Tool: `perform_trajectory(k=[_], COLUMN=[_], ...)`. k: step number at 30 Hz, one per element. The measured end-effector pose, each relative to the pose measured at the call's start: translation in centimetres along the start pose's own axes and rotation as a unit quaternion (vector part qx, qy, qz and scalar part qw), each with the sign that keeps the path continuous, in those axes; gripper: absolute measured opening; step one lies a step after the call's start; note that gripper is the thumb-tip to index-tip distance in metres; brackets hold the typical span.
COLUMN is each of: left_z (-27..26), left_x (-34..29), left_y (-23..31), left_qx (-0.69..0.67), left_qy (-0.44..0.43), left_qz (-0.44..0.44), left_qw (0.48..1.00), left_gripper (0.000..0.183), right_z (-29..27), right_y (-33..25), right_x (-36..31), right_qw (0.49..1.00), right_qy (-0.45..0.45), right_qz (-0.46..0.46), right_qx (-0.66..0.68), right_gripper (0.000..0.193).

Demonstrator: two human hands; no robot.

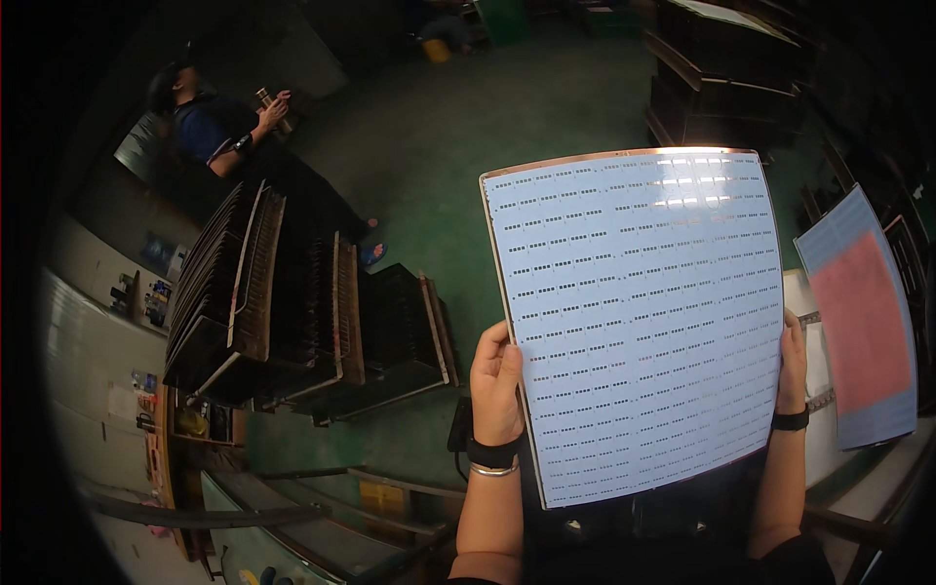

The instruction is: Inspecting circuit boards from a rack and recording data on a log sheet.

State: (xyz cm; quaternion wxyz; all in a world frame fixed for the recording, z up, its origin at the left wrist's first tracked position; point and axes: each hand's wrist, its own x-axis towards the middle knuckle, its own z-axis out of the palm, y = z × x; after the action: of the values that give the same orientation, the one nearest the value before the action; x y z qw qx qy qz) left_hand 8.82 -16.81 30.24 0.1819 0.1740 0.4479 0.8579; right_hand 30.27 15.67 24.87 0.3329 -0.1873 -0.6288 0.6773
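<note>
A large, pale-blue circuit board panel (pixel 634 283) with a copper-coloured edge and rows of small dark marks is held up in front of me. My left hand (pixel 497 385) grips its left edge, thumb on the face and fingers mostly behind. On the opposite edge my right hand (pixel 793 366) is closed around the panel, its fingers partly hidden. Glare covers the upper right of the panel's face. To the right of my right hand lies another blue sheet with a pinkish-red middle (pixel 863 322), apart from the hand.
Dark slotted racks (pixel 258 292) stand in a row at left, on the green floor (pixel 429 185). Beyond them is another person (pixel 219 127) holding a cylindrical object. Stacked dark crates (pixel 721 78) rise at the far right. Metal rails (pixel 322 517) cross the lower left.
</note>
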Motion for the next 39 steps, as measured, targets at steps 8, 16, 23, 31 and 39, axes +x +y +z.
perform_trajectory(k=[8, 16, 23, 31, 39], left_z=[-0.3, 2.5, 1.4, -0.3, -1.4], left_x=[-0.4, 0.0, -0.4, -0.9, -0.5], left_y=[-0.3, -0.9, -2.1, -3.0, -4.0], left_qx=[0.052, 0.101, -0.074, 0.020, 0.116], left_qy=[-0.004, -0.021, -0.003, 0.026, -0.014], left_qz=[0.047, 0.071, -0.119, -0.110, -0.104], left_qw=[0.998, 0.992, 0.990, 0.993, 0.988], left_gripper=[0.020, 0.035, 0.041, 0.040, 0.047], right_z=[-0.3, 4.3, 1.4, 4.1, 2.8], right_y=[0.2, -3.1, -2.5, -3.9, -3.3], right_x=[1.4, 4.8, 4.5, 2.5, 3.4], right_qw=[0.986, 0.854, 0.836, 0.971, 0.977], right_qy=[0.011, -0.138, -0.116, 0.064, 0.016], right_qz=[-0.032, 0.186, 0.162, 0.029, 0.047], right_qx=[0.164, 0.467, 0.512, 0.228, 0.205], right_gripper=[0.020, 0.042, 0.044, 0.038, 0.042])
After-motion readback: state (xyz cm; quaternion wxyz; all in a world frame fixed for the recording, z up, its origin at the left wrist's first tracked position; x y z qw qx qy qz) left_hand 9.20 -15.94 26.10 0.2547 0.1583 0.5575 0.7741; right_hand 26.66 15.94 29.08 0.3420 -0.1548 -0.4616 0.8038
